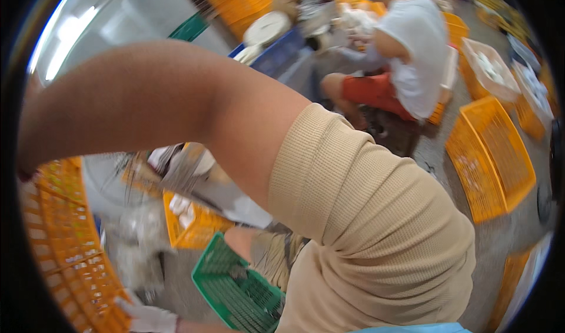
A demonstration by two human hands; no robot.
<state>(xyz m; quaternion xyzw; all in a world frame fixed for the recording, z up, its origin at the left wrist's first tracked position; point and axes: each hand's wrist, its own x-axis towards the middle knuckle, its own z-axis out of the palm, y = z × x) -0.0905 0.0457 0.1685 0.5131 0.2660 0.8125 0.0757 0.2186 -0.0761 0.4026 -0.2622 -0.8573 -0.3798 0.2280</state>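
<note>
A large orange plastic basket [73,245] with a grid wall stands along the left side, tipped at a slant. My left hand [150,318], in a white glove, grips its lower edge near the bottom of the view. From the right, my right arm in a ribbed beige sleeve crosses the whole view, bare from the elbow region on. It ends at the far left by the basket's upper rim, where the dark border hides my right hand and its fingers. Below the arm sits a green basket [229,292], with a bare limb and olive cloth beside it.
A person in a white shirt [419,50] and red shorts sits at the upper right beside a blue bin [282,53]. An orange crate [491,156] stands on the floor at right. Another orange basket [194,230] holds white pieces. Stacked orange baskets [238,3] stand behind.
</note>
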